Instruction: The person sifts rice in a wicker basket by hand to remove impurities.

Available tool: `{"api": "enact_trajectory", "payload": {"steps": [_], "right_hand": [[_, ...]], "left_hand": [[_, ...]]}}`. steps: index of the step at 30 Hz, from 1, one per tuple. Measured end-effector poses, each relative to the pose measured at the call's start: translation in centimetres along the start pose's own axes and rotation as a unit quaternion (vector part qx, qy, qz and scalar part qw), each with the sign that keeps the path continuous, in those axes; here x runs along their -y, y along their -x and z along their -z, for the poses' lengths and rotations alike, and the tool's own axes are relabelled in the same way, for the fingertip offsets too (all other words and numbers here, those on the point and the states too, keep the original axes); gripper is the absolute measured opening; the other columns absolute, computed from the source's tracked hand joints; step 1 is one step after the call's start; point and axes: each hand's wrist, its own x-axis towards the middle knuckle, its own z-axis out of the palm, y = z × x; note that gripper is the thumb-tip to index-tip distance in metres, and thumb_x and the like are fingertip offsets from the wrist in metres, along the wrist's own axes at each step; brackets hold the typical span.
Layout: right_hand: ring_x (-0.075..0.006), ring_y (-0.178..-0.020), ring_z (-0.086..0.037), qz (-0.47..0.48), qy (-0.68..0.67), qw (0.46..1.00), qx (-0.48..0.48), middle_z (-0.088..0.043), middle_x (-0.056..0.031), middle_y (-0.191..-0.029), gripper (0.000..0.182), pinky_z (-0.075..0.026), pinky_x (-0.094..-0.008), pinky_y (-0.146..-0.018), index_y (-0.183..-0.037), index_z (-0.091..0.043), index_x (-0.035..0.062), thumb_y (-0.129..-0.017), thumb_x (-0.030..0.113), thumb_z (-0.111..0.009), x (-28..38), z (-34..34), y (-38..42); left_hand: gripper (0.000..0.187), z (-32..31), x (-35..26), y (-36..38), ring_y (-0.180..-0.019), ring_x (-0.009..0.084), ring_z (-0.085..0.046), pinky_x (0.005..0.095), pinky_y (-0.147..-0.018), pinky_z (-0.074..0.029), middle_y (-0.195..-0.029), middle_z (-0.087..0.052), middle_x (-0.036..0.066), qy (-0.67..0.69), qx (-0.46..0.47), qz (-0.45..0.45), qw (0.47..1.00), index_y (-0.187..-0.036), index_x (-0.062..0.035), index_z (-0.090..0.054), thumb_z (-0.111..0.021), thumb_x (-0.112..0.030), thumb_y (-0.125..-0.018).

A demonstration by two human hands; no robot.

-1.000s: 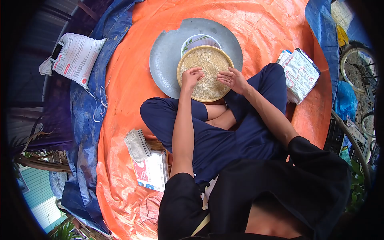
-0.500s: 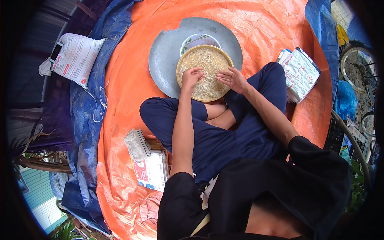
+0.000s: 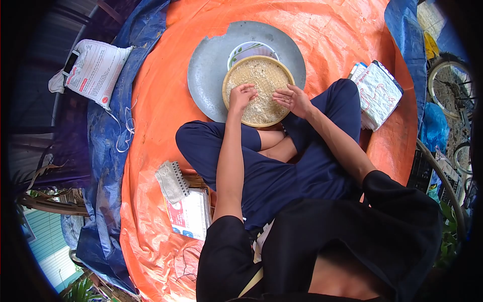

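A round woven basket (image 3: 290, 75) with a pale tan rim holds a layer of beige grain (image 3: 261, 75), with whiter bits scattered through it. Over its left half is my left hand (image 3: 242, 96), fingers loosely curved and a little apart, nothing visible in them. Facing it from the right side, my right hand (image 3: 294, 99) has its fingers stretched out and spread, also without anything in it. The basket overlaps a white bowl (image 3: 251, 49) with a green leaf pattern. Beneath both lies a wide grey metal tray (image 3: 206, 75) with a ragged notch in its far edge.
My crossed legs (image 3: 297, 171) border the basket's near side. An orange tarp (image 3: 156, 121) covers the ground, with a blue tarp (image 3: 108, 151) along the left. A white printed sack (image 3: 98, 73) stands left, a folded sack (image 3: 377, 93) right. A spiral notebook (image 3: 171, 182) lies by my left knee.
Hardly anything differs: both hands keep the same pose over the grain, and the whole view has shifted very slightly.
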Motion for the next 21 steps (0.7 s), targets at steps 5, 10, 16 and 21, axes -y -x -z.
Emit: {"api": "enact_trajectory", "payload": {"steps": [5,10,16,21], "right_hand": [[-0.0285,-0.113,-0.059,-0.001,-0.003,1.0,-0.001,-0.059,-0.0228,-0.12,0.061,-0.047,-0.033,-0.1,-0.126,-0.047,-0.0119,-0.096,0.041,-0.045,0.01,-0.05,0.0],[-0.0287,-0.115,-0.058,-0.003,-0.004,1.0,-0.003,-0.058,-0.0232,-0.122,0.061,-0.046,-0.0332,-0.101,-0.127,-0.046,-0.0122,-0.096,0.041,-0.045,-0.03,-0.07,-0.04],[-0.0287,-0.115,-0.058,-0.005,0.001,1.0,0.003,-0.058,-0.0233,-0.123,0.062,-0.046,-0.0327,-0.101,-0.128,-0.045,-0.0129,-0.096,0.041,-0.045,0.05,-0.26,0.1],[-0.0286,-0.115,-0.058,-0.004,0.005,1.0,0.005,-0.058,-0.0232,-0.123,0.062,-0.046,-0.0325,-0.101,-0.129,-0.045,-0.013,-0.097,0.041,-0.044,0.12,-0.37,0.19]], "left_hand": [[0.027,-0.01,0.02,0.08,-0.079,0.0163,-0.068,0.0237,-0.072,-0.057,-0.091,-0.068,0.013,0.003,0.0,-0.003,1.0,-0.111,0.0062,-0.061,-0.067,0.0,-0.085],[0.027,0.07,0.31,-0.2,-0.078,0.0163,-0.068,0.0234,-0.07,-0.057,-0.09,-0.068,0.013,0.005,0.002,-0.006,1.0,-0.11,0.0065,-0.061,-0.067,0.001,-0.085],[0.026,-0.18,-0.02,0.08,-0.076,0.0163,-0.068,0.0229,-0.068,-0.057,-0.089,-0.068,0.013,0.009,-0.005,-0.006,1.0,-0.11,0.007,-0.061,-0.066,0.002,-0.084],[0.026,-0.13,0.09,-0.03,-0.074,0.0163,-0.067,0.0224,-0.066,-0.057,-0.088,-0.068,0.014,0.023,-0.005,-0.007,1.0,-0.108,0.0078,-0.06,-0.066,0.004,-0.084]]}}
